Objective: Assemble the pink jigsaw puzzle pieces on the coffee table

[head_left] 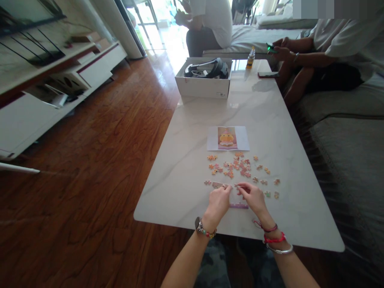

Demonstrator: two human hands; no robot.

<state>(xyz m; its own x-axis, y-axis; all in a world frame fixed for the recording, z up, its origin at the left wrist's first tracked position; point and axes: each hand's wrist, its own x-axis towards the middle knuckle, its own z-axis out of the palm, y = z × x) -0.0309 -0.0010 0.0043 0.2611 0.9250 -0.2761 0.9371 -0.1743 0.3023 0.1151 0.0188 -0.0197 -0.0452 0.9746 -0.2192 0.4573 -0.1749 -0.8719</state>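
My left hand [219, 200] is closed at the upper edge of a partly joined jigsaw puzzle, its fingertips pressing near a pink strip of joined pieces [216, 184]. Close beside it, my right hand [253, 195] pinches a small puzzle piece [236, 185]. A purple strip of joined pieces [239, 206] lies between my wrists. Several loose puzzle pieces [241, 165] in orange and pink are spread just beyond my hands, with others off to the right. Farther back lies a paper sheet [242, 138] with a printed picture of a yellow figure. My hands partly hide the puzzle.
A white marble-look table [168, 184] carries everything. Toward its far end stand an open white box [204, 89] with a headset [220, 69], a bottle [250, 58] and a dark phone [268, 75]. One person sits at the right holding a phone; another sits at the back.
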